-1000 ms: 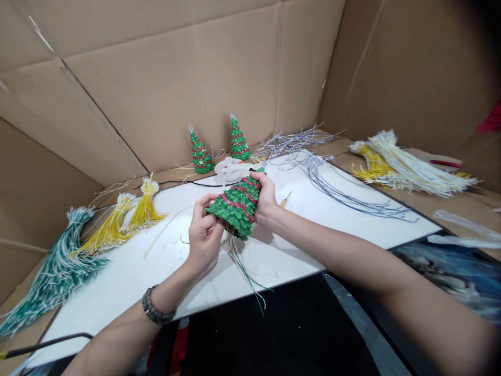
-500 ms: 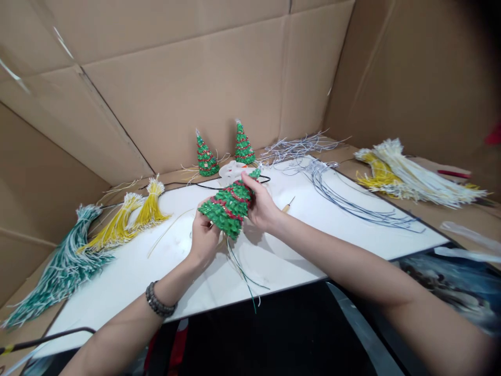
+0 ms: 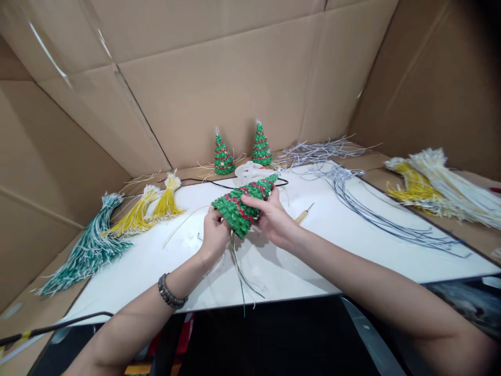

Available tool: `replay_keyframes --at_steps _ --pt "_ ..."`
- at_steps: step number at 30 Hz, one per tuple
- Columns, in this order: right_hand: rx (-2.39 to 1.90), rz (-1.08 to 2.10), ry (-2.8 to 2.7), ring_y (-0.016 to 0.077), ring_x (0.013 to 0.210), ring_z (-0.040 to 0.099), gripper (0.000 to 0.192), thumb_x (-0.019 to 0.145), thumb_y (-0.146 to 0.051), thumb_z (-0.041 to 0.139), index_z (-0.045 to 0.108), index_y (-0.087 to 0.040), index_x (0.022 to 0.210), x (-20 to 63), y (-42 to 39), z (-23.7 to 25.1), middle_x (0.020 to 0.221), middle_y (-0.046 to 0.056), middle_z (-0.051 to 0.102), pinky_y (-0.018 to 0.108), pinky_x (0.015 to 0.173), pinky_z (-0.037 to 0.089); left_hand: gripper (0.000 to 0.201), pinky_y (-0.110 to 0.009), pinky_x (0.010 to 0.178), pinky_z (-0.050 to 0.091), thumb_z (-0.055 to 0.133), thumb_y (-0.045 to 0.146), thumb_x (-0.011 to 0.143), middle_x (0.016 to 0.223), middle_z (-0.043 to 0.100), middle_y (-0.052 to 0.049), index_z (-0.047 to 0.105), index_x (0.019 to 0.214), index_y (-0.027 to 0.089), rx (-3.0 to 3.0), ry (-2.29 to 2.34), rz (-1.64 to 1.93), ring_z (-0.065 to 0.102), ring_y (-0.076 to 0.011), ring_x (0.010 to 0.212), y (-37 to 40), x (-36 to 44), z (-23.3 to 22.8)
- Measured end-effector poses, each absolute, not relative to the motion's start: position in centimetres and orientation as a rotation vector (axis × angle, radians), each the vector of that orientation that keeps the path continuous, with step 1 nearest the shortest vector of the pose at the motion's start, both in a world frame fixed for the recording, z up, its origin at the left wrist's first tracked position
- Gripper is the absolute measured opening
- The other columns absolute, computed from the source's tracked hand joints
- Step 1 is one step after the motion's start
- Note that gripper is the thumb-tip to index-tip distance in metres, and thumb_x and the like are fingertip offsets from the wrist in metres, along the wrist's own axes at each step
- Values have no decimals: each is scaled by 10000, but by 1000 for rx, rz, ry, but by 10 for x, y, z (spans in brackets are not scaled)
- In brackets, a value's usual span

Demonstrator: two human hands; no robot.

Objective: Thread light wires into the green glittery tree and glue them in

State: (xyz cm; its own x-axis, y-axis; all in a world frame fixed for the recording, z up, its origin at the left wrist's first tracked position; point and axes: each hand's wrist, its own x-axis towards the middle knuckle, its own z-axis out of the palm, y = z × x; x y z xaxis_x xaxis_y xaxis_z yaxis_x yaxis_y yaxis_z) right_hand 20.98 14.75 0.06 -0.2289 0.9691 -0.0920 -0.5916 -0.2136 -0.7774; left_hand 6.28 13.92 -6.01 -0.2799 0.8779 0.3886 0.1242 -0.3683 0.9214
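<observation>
Here, both hands are gripping a green beaded tree (image 3: 242, 206) over the white surface (image 3: 332, 230): the left hand (image 3: 216, 236) is closing on its base, where loose wires (image 3: 239, 269) are dangling untrimmed, and the right hand (image 3: 274, 222) is wrapping its middle. Farther back, 2 finished trees (image 3: 224, 155) are standing by the cardboard wall (image 3: 235, 78); no writing is showing.

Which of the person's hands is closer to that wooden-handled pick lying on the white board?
Right. The right hand is beside the pick; the left hand is farther left.

Bright even overhead light, soft shadows, dark vignetted, stretched corners.
</observation>
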Motion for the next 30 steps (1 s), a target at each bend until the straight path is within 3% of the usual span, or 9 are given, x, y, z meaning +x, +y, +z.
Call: replay_keyframes --at_steps 10,15,30 --pt "-687 1762 -750 225 916 721 792 567 -149 906 331 -334 1080 210 152 -4 1035 -24 681 405 750 642 269 -448 1072 441 775 332 721 1100 669 -100 746 942 182 1471 1270 1675 596 -284 1128 137 65 -54" --pt "-655 1729 -729 213 969 718 754 565 -104 885 348 -321 1048 210 155 -6 1032 -34 673 413 840 642 276 -435 1062 454 768 324 744 1122 650 -103 737 978 181 1491 1181 1656 592 -274 1134 138 64 -54" --pt "-604 1726 -771 200 941 705 830 545 -130 890 343 -343 1132 213 154 -5 1036 -47 669 363 766 633 235 -427 1075 439 773 341 753 1166 621 -99 763 932 189 1657 1167 1668 574 -274 1156 141 59 -52"
